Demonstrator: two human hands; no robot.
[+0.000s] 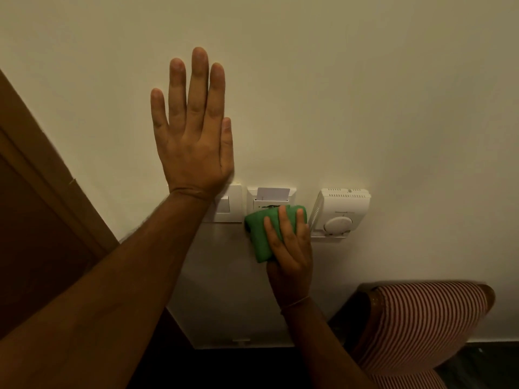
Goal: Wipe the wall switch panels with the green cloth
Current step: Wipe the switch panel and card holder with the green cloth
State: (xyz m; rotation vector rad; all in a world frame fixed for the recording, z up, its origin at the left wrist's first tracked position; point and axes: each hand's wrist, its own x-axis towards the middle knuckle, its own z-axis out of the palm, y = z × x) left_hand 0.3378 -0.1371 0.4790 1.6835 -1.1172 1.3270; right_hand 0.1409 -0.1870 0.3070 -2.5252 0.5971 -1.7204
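Observation:
My right hand (292,245) presses a folded green cloth (259,234) against the lower half of the middle white panel (271,199), a key-card holder with a white card (273,192) standing in its slot. My left hand (193,130) lies flat on the cream wall above the left white switch panel (229,206), fingers spread and holding nothing; its wrist and forearm hide the left part of that panel. To the right sits a white thermostat (341,213) with a round dial, which the cloth does not touch.
A brown wooden door frame (42,175) runs diagonally at the left. A chair with red-and-white striped upholstery (421,318) stands against the wall at the lower right. A white skirting strip (241,342) meets a dark floor below.

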